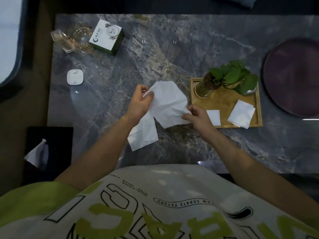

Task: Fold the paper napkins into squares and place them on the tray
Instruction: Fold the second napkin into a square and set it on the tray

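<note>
Done: two folded napkins (241,113) lie on the wooden tray (224,100), right of centre.
In hand: we pinch an unfolded napkin (166,102) above the worktop (120,66), left hand (140,102) and right hand (196,116) closed on opposite edges.
Left: another napkin (144,135) lies flat below (unfolded, we judge).

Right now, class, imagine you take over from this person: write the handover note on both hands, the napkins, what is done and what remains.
Left hand and right hand both pinch the unfolded napkin above the table.
Another loose napkin lies flat under the left forearm.
Done: two folded squares, a small one and a larger one, on the wooden tray beside the plant.
Left: fold both loose napkins and place them on the tray.
</note>
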